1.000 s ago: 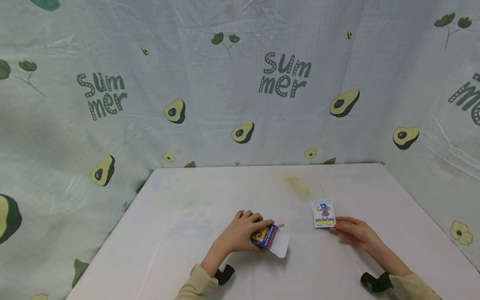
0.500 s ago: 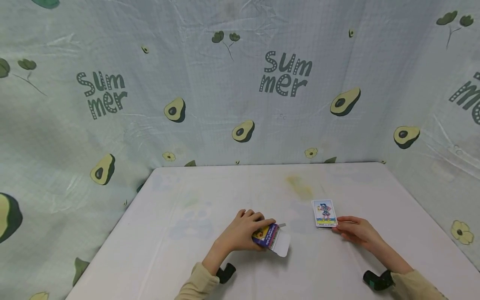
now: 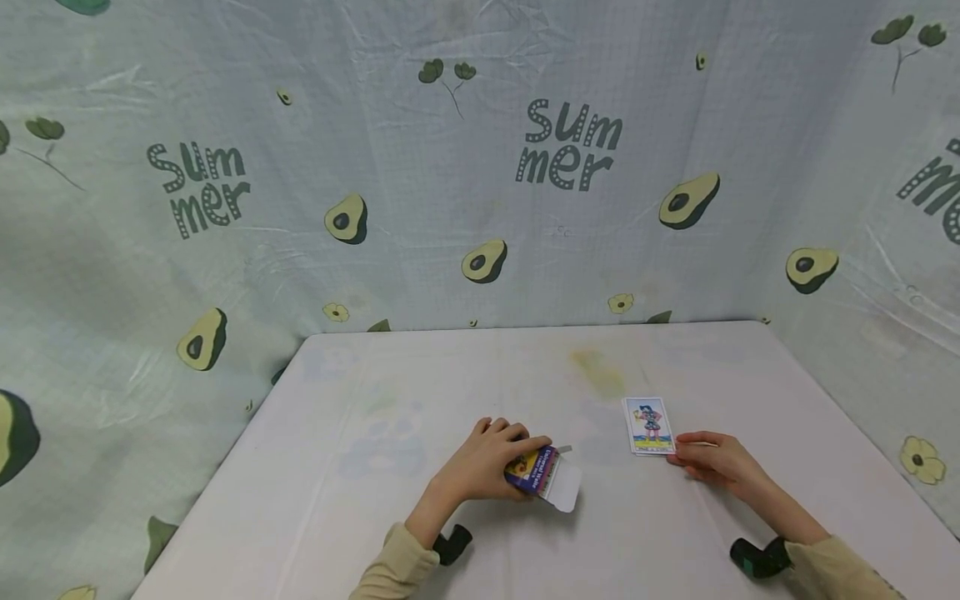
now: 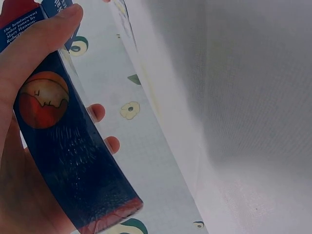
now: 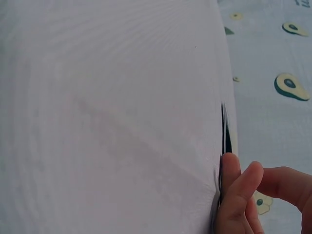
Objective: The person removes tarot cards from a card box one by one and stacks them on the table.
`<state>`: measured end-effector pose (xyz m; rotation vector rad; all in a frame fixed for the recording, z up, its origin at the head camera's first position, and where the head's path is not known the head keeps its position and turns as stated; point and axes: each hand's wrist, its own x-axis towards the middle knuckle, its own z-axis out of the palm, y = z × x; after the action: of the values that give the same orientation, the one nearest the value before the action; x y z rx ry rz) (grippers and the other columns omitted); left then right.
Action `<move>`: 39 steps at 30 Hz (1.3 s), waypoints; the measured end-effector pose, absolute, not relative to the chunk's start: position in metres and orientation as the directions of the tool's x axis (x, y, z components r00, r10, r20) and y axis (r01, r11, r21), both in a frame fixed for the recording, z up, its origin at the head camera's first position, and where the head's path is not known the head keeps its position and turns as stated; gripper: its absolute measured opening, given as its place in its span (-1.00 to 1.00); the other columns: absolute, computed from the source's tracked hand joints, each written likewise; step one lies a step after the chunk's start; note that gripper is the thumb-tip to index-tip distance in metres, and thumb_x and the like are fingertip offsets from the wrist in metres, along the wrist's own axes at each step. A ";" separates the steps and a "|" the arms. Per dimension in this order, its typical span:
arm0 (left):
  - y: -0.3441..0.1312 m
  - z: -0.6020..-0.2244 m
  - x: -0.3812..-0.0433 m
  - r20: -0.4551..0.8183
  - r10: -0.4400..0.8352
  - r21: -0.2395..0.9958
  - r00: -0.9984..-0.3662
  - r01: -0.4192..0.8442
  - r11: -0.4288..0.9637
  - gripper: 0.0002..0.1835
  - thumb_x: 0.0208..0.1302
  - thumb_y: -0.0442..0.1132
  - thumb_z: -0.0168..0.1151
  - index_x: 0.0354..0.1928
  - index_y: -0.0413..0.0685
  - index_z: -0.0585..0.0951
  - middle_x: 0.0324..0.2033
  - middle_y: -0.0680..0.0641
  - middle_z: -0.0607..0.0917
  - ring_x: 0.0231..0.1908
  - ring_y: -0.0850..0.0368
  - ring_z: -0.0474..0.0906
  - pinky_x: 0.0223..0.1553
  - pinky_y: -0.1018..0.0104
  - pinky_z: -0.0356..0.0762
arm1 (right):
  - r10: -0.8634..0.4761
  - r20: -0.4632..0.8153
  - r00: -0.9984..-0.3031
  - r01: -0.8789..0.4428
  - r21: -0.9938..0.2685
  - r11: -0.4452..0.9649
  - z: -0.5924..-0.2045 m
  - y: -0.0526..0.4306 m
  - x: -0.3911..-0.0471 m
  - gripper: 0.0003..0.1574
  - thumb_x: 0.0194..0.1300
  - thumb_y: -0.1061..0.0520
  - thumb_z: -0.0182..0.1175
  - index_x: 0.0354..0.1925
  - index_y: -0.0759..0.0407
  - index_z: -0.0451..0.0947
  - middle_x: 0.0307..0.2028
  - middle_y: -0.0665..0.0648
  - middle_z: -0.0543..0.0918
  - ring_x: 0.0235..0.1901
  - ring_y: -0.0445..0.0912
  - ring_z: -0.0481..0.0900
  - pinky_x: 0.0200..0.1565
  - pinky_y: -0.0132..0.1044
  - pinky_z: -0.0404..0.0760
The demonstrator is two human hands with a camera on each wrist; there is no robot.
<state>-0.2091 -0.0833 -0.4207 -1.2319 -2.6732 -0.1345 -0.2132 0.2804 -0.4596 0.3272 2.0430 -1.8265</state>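
My left hand (image 3: pixel 480 469) grips an opened purple-and-yellow card box (image 3: pixel 531 472) just above the table, its white flap (image 3: pixel 564 486) hanging out to the right. In the left wrist view, the box's dark blue side (image 4: pixel 80 146) bears a round picture of a face, and the thumb lies across the flap end. A small stack of picture cards (image 3: pixel 649 426) lies face up on the table; the top one shows a figure in blue. At its lower right corner, my right hand (image 3: pixel 712 462) holds the edge with bunched fingertips. The right wrist view shows the cards (image 5: pixel 225 129) edge-on.
The white table (image 3: pixel 420 375) extends around both hands. A pale curtain (image 3: pixel 420 183) printed with avocados and lettering stands behind it and along its sides. Black devices are strapped at both wrists.
The cards have been drawn into a neater stack, with the right edge and right hand shifting slightly right. The left hand and box are nearly still.
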 end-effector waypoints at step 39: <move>-0.082 -0.423 -0.211 0.180 0.731 -0.003 -0.658 0.743 0.669 -0.19 -0.19 0.25 0.32 0.21 0.40 0.30 -0.11 0.16 0.50 -0.15 0.23 0.33 0.00 0.15 0.27 | -0.307 -0.276 -0.911 0.192 -0.941 0.277 -0.449 0.238 -0.200 -0.37 0.23 0.01 0.09 0.06 0.47 0.26 -0.17 0.08 0.65 -0.28 -0.24 0.63 -0.24 -0.31 0.52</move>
<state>-0.2113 -0.0818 -0.4231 -1.2099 -2.7157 -0.1060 -0.1997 0.2382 -0.4486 -0.1041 2.1481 -1.6699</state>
